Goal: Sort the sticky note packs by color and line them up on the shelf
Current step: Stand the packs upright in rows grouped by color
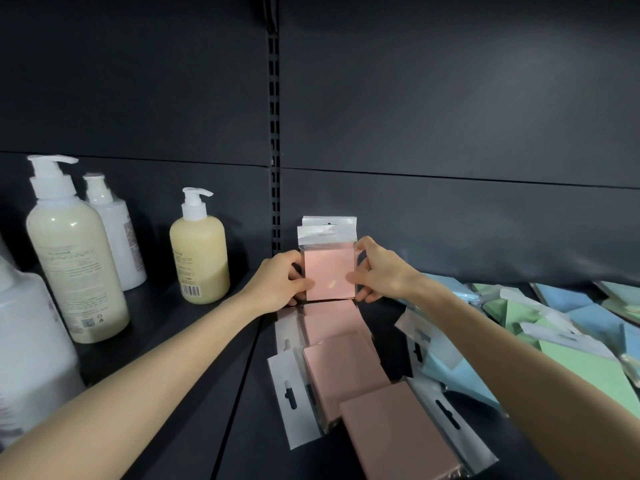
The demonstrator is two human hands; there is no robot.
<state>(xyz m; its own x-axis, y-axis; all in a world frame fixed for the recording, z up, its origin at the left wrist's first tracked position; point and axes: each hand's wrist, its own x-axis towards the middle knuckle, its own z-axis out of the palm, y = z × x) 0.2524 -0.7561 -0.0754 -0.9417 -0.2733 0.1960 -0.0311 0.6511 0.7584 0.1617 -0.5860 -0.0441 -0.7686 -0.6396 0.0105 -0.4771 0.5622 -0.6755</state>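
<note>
Backdrop: dark grey back panels (pixel 450 116) fill the upper view, divided by a slotted upright (pixel 274 150).
Shelf: one dark shelf (pixel 221 393) spans the lower half. I take all clock bearings from the held pack.
Upright pink pack (pixel 329 275): stands on its lower edge near the back of the shelf, just right of the slotted upright. Its face is toward me, in a clear sleeve with a white hang tab on top.
Second pack (pixel 329 221): directly behind the first at 12 o'clock. Only its white tab shows, so I cannot tell its colour.
Left hand (pixel 277 282): at 9 o'clock. The thumb lies on the front face and the fingers curl round the left edge, clamped on the upright pink pack.
Right hand (pixel 381 271): at 3 o'clock. The thumb presses the front face and the fingers wrap the right edge, gripping the same pack.
Flat pink packs (pixel 343 368): three lie flat and overlapping, running from 6 o'clock toward 5 o'clock and the shelf's front edge. Two have their tabs to the left; the nearest has its tab to the right.
Blue packs (pixel 450 372): at 4 o'clock, in a loose heap partly hidden by the right forearm.
Green packs (pixel 581 362): between 3 and 4 o'clock, toward the right edge of the view, overlapping and mixed with more blue ones.
Pump bottles (pixel 74 265): four at 9 o'clock, two cream-filled and two white. The small cream bottle (pixel 201 261) is nearest the left hand and not touching it.
</note>
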